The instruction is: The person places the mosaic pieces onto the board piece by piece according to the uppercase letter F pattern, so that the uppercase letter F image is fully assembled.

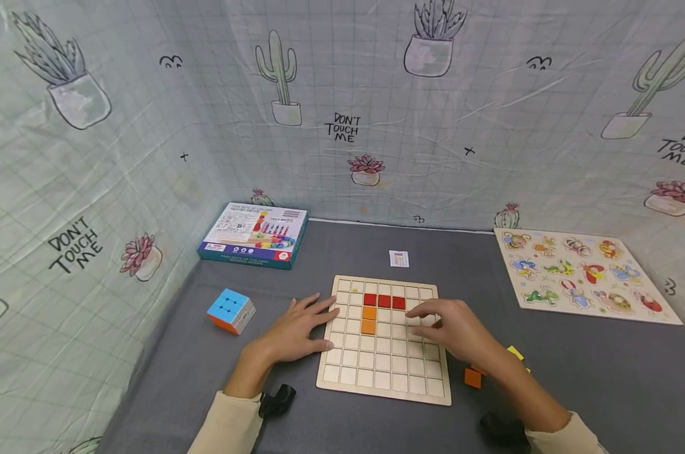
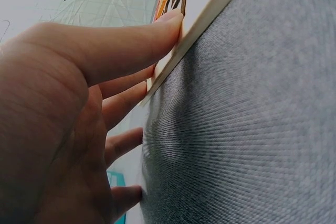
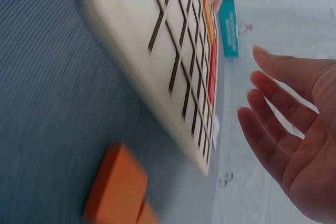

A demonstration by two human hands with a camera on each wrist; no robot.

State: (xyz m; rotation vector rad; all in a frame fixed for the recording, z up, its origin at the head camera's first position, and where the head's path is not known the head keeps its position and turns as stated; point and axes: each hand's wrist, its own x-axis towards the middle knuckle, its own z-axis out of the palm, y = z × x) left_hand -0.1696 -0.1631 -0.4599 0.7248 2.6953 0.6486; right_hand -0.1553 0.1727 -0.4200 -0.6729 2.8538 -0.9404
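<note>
A wooden grid board [image 1: 383, 392] lies on the dark tabletop. Three red tiles [image 1: 384, 301] form a row in its upper part, and two orange tiles [image 1: 368, 326] run down below the leftmost red one. My left hand [image 1: 297, 331] rests at the board's left edge with fingers spread. In the left wrist view the thumb [image 2: 131, 48] touches the board's rim. Over the right side of the board hovers my right hand [image 1: 455, 325], thumb and fingers apart. The right wrist view shows nothing between those fingers [image 3: 262, 129].
Loose orange tiles [image 1: 472, 378] and yellow tiles [image 1: 515, 352] lie right of the board, partly hidden by my right forearm. A puzzle cube [image 1: 231, 310] and a boxed bead set [image 1: 254, 234] stand left. Behind the board is a small printed card [image 1: 399, 258]; an insect puzzle board [image 1: 588, 277] lies far right.
</note>
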